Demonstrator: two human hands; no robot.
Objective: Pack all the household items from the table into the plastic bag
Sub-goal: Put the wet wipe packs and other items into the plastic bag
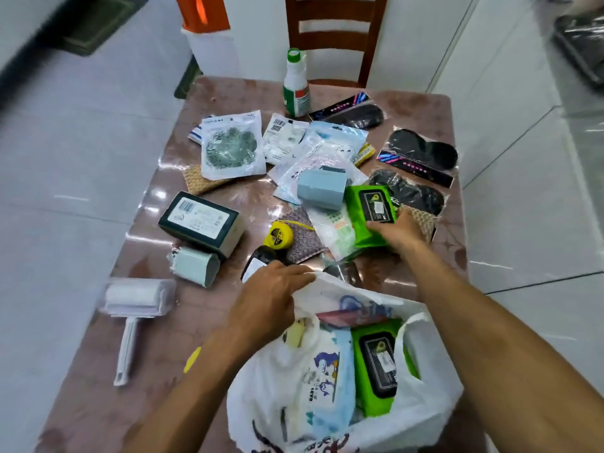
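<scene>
Two green wipes packs (369, 215) (379, 364), three black sachets (421, 152).

A brownish table (421, 107) with a glossy patterned cover and rounded corners stands on a pale grey tiled floor (81, 152), which throws back soft white glints of light. A dark wooden ladder-back chair (335, 31) is drawn up at the table's far edge. A green mat (94, 24) lies on the floor at upper left. White panels (483, 53) rise to the right.
</scene>
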